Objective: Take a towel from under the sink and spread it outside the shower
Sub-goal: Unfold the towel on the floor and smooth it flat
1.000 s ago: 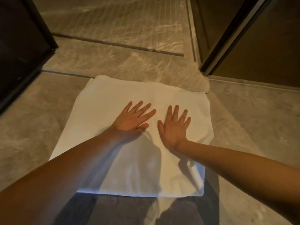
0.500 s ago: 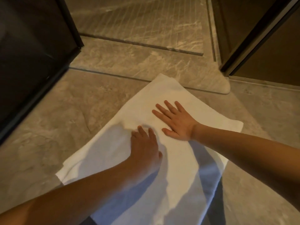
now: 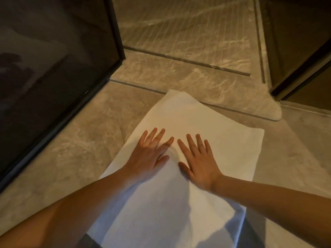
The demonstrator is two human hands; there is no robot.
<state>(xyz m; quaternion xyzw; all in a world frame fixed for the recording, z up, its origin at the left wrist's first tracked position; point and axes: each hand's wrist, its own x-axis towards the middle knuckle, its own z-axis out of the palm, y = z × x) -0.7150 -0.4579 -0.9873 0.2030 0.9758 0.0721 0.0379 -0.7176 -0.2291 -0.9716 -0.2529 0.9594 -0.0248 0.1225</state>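
Towel [image 3: 216, 127] beneath left grip [image 3: 146, 158], right grip [image 3: 198, 163] (flat)

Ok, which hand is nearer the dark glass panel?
Left. The left hand lies flat on the towel, on the side toward the dark glass panel; the right hand lies flat beside it, farther from the panel.

White towel [image 3: 206, 122] flat on floor
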